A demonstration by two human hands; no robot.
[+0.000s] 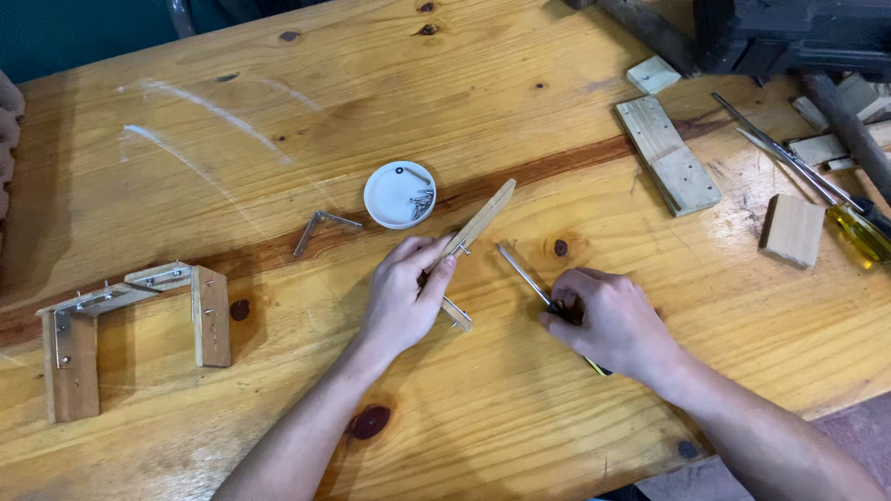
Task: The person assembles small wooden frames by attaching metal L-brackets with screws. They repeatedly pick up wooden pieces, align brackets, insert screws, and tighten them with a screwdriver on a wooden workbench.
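My left hand [404, 292] grips a thin wooden strip [483, 218] that lies slanted on the wooden table [278, 111], with a small metal bracket and a screw [461, 248] at its side near my fingers. My right hand [608, 320] is closed around a screwdriver [522, 272] whose metal shaft points up-left toward the strip; its tip stops a short way right of the strip. A white round lid [399, 194] holding several screws sits just above my left hand. A loose metal angle bracket [320, 227] lies to the lid's left.
A U-shaped wooden frame [130, 325] joined with metal brackets lies at the left. At the right lie a drilled plank [668, 153], small wood blocks [792, 229], and a yellow-handled screwdriver [858, 232]. A dark machine [789, 32] stands at the top right.
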